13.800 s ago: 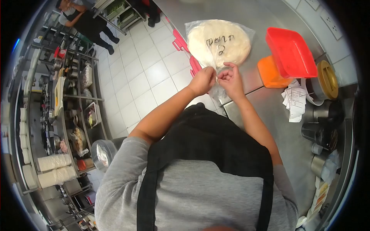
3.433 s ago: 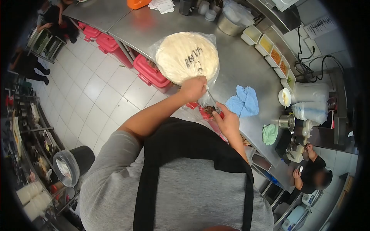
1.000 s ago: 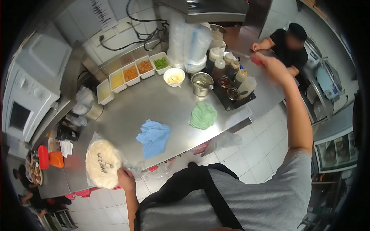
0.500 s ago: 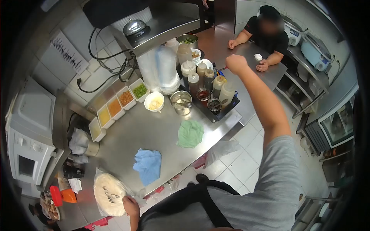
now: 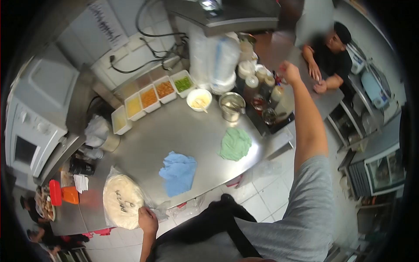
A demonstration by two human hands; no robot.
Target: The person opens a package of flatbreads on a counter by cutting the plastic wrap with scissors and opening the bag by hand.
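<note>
My left hand [image 5: 148, 219] pinches the edge of a clear plastic bag [image 5: 153, 210] at the near left of the steel counter. Inside the bag are pale, round, flat pieces that look like dough, and dark handwriting [image 5: 124, 203] runs across it. My right arm stretches far forward. At its end my right hand [image 5: 290, 73] is closed beside the group of squeeze bottles [image 5: 252, 83]; a small reddish bit shows at its fingers, too blurred to name. A blue cloth [image 5: 178, 173] and a green cloth [image 5: 235, 144] lie crumpled on the counter.
White tubs of chopped food [image 5: 166, 88] line the wall. Near them stand a white bowl [image 5: 190, 105], a metal pot [image 5: 228, 114] and stacked bagged containers [image 5: 200, 56]. An oven-like appliance [image 5: 32, 126] is at left. Another person [image 5: 334, 59] leans on the far counter.
The view has shifted, so the counter's things appear further right. My right hand remains stretched forward near the bottles and my left stays on the bag. The other person's head has turned.
</note>
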